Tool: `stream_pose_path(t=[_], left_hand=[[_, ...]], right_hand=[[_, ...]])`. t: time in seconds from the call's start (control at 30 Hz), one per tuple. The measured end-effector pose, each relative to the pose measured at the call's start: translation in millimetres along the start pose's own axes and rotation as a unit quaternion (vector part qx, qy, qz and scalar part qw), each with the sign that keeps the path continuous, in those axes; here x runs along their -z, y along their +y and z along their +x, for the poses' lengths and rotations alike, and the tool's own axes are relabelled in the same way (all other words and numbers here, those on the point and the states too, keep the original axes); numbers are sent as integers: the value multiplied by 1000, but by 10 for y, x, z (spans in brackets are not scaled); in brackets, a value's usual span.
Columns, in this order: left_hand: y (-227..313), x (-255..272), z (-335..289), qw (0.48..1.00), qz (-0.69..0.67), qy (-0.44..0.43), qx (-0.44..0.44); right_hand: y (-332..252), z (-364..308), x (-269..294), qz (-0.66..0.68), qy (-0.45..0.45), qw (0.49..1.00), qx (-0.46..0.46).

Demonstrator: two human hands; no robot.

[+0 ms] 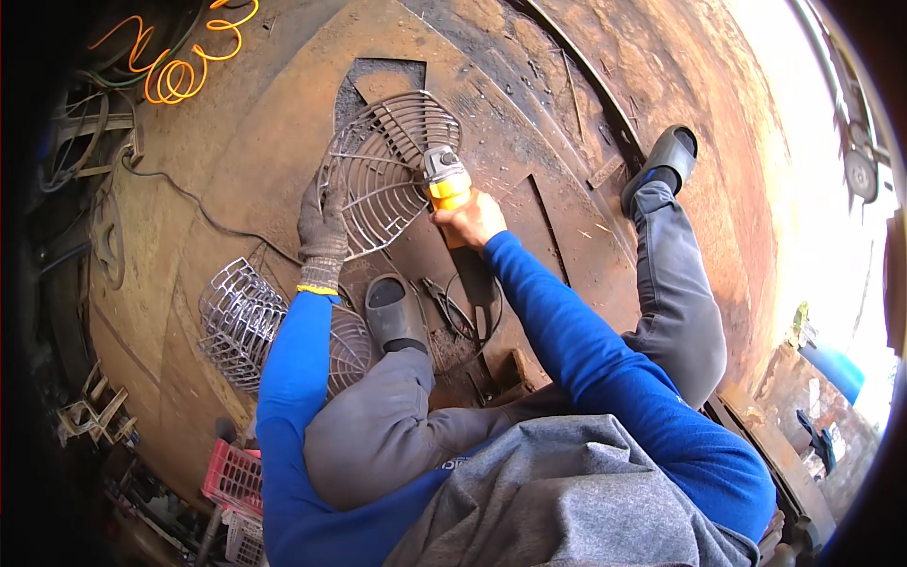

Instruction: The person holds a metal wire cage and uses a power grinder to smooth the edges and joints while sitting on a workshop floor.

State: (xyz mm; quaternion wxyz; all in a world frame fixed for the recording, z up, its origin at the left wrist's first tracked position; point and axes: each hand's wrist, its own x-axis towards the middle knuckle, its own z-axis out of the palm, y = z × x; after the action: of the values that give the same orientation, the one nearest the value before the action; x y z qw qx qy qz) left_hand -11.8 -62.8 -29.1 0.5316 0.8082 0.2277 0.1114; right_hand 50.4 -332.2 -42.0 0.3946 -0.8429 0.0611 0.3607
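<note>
My right hand [472, 219], bare, is wrapped round the yellow body of an angle grinder [448, 189]. The grinder's metal head lies over the right side of a round wire guard [378, 156], a domed grille of curved metal rods. Whether its disc touches the rods cannot be made out. My left hand [323, 222], in a grey knitted glove with a yellow cuff, grips the guard's left rim. The guard rests on a rusty metal plate [274, 113]. A stack of similar wire guards [241, 317] stands beside my left forearm.
A black cord [194, 198] runs across the plate towards my left hand. Cables [456, 307] lie near my left shoe [387, 307]. An orange coiled hose [175, 76] is at the far left, a red crate [233, 475] at the near left. A long metal bar [586, 76] lies at the far right.
</note>
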Motion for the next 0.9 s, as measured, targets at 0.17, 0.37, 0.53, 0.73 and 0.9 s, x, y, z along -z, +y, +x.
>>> stream_pose_path(t=[0.17,0.37,0.53,0.73,0.9], left_hand=[[-59,-4,-3,1000,-2,2,-6],[-22,-5,-32,1000,12,5,-3],[104,-16,-92,999,14,0,-30],[146,-5,-155,1000,24,-2,-21],[48,17,-195,999,40,3,-16]], right_hand=[[29,-242,-76,-13,-13,1000,-3],[41,-344,-229,-12,-28,1000,4],[131,-225,-267,49,31,998,32],[69,-112,-136,97,21,994,39],[-39,-153,-92,203,-18,978,36]])
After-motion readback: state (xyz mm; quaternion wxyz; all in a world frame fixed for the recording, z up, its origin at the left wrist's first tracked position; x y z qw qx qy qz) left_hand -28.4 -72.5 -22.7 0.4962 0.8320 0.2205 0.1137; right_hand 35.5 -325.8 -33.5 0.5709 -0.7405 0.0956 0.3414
